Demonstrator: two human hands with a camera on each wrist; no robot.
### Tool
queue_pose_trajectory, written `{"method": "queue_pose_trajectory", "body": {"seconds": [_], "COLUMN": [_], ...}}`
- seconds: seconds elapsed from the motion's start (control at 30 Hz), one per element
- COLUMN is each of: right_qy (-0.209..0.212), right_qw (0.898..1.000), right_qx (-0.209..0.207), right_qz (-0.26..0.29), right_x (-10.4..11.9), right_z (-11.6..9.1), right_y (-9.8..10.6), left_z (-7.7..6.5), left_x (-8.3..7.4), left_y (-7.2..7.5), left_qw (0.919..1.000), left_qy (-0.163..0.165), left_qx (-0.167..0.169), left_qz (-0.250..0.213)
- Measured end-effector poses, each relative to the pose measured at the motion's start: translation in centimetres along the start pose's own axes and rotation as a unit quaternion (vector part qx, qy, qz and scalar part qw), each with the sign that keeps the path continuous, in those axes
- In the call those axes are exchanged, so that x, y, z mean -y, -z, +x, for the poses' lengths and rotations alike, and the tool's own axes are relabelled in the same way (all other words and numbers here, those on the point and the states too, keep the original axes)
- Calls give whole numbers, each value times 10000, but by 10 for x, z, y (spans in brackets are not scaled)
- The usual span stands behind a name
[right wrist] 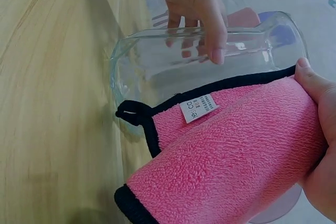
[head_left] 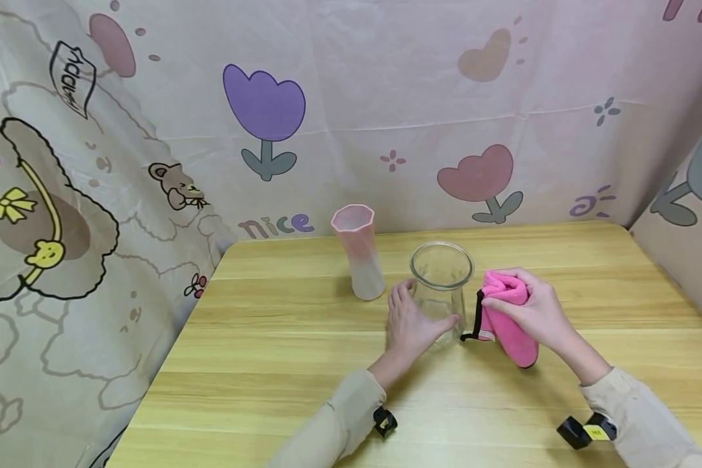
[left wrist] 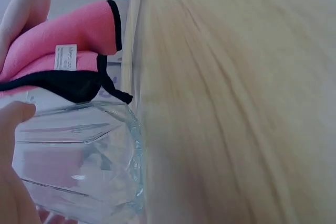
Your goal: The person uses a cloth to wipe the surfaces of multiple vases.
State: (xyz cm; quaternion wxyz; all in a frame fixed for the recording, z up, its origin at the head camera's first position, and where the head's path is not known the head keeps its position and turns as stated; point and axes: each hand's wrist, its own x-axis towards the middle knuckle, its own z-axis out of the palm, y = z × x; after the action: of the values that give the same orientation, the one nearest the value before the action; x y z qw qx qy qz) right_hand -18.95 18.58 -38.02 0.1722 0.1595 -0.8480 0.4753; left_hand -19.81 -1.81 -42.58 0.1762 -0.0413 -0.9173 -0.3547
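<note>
A clear glass vase point(head_left: 442, 286) with a wide round rim stands upright on the wooden table. My left hand point(head_left: 414, 323) grips its lower body, thumb across the near side and fingers round the left. Just right of the glass, my right hand point(head_left: 535, 309) holds a folded pink cloth point(head_left: 511, 331) by its upper part. In the right wrist view the cloth point(right wrist: 236, 145) shows a terry surface, black edging, a hanging loop point(right wrist: 134, 113) and a white printed label point(right wrist: 198, 108). Its lower end hangs down beside the vase.
A pink-and-white faceted vase point(head_left: 361, 257) stands behind and left of the glass one. The wooden table point(head_left: 257, 364) ends at a printed cloth backdrop point(head_left: 351, 117), which also hangs along the left and right sides.
</note>
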Motion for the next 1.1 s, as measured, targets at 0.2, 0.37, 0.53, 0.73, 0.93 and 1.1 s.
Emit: {"method": "queue_pose_trajectory", "body": {"seconds": [0.2, 0.37, 0.53, 0.73, 0.93, 1.1], "right_qy": [1, -72, -133, -188, -230, -138], "right_qw": [10000, 9999, 9997, 9995, 9990, 9992], "right_qx": [23, 64, 131, 219, 339, 322], "right_qz": [-29, -102, -127, -130, -200, -201], "right_x": [-2, -2, -2, -4, -8, -5], "right_z": [-1, -2, -3, -3, -5, 0], "right_y": [0, -1, -2, -4, -8, -10], "left_z": [9, 24, 34, 39, 37, 30], "left_x": [16, 32, 40, 45, 51, 56], "left_y": [9, 20, 28, 30, 28, 26], "left_qw": [9872, 9577, 9347, 9268, 9306, 9416], "left_qy": [44, -198, -162, -71, -290, -423], "left_qx": [1093, 2124, 2695, 2916, 2820, 2509], "left_qz": [-1162, -1933, -2312, -2367, -2315, -2205]}}
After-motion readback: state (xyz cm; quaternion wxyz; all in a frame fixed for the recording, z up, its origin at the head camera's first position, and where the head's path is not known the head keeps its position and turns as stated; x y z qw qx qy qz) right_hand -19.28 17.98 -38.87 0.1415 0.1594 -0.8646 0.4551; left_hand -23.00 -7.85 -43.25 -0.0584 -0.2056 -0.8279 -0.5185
